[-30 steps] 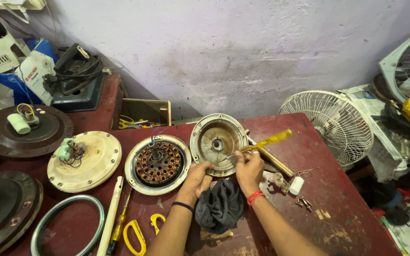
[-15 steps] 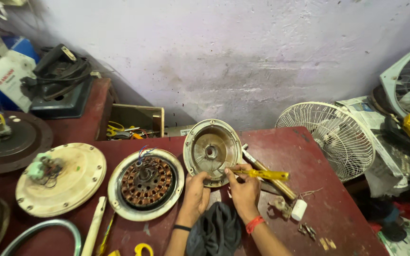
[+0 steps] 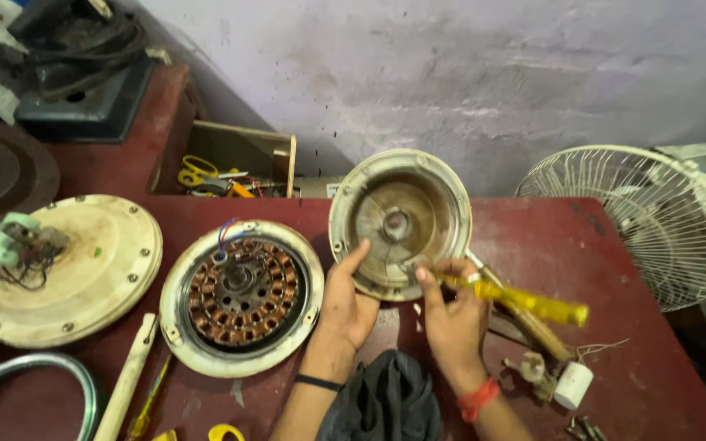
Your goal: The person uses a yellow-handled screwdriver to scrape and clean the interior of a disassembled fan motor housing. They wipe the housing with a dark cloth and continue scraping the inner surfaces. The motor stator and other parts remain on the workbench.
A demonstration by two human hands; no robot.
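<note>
Head view shows your left hand (image 3: 345, 302) propping the round, cream-rimmed metal motor cover (image 3: 399, 223) up on its edge on the dark red table (image 3: 582, 253), fingers wrapped around the lower left rim. Your right hand (image 3: 451, 314) pinches the yellow-handled screwdriver (image 3: 525, 302), its tip meeting the cover's lower inner face.

Risks, as I judge them:
1. The cover stands tilted with only 1 hand steadying it; a hard push on the tool could roll or tip it toward the wall.
2. If the tip skids off the worn metal, it could jab your left thumb, which lies just beside the contact point.
3. The open stator with copper windings (image 3: 241, 296) sits just beside your left wrist; a slipped cover or tool could nick its wire.
4. The small white cylinder (image 3: 573, 385) near the table's front edge could be knocked off.
</note>
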